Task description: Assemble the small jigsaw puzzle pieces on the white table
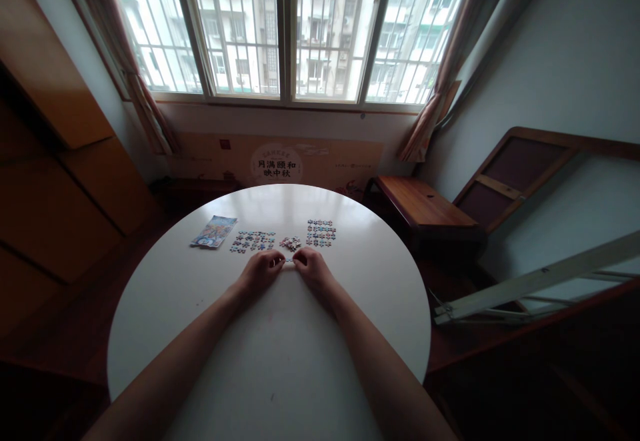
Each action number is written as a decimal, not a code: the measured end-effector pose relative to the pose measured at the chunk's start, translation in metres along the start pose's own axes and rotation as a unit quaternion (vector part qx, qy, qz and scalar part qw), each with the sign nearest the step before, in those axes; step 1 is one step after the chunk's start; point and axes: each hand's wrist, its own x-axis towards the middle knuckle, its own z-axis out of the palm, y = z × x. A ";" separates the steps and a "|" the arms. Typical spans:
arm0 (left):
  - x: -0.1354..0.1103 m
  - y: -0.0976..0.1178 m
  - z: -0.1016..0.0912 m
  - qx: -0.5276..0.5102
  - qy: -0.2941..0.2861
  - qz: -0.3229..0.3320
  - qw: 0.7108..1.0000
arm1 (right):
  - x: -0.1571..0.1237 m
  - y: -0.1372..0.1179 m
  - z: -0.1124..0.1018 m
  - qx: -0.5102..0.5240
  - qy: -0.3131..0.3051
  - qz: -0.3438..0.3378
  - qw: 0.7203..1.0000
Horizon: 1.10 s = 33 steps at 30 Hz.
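- Bare forearms (pixel 193 338) of mine stretch over a round, glossy white table (pixel 285 354).
- My left hand (pixel 260 270) and right hand (pixel 313 269) stand just apart, fingertips pinching a small, pale-blue jigsaw piece (pixel 289 260); one piece or two joined, I cannot tell.
- Just beyond lies a multicoloured heap of loose pieces (pixel 291 244), between a left block (pixel 255 246) and a right block (pixel 323 234) of small pieces in rows.
- I judge this step as close two-handed handling; the next move calls for light, level fingertips.
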 end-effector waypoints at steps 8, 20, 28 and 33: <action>0.000 -0.002 0.001 0.005 -0.002 0.009 1.000 | -0.001 -0.001 -0.001 -0.001 -0.002 -0.001 1.000; 0.000 -0.001 0.000 0.005 -0.001 0.008 1.000 | -0.001 -0.002 -0.001 0.003 -0.005 0.000 1.000; 0.000 -0.002 0.000 0.011 -0.004 0.005 1.000 | 0.000 0.000 0.000 0.001 -0.002 0.004 1.000; 0.000 -0.001 0.000 0.010 0.001 0.006 1.000 | -0.001 -0.003 -0.001 -0.002 -0.001 0.004 1.000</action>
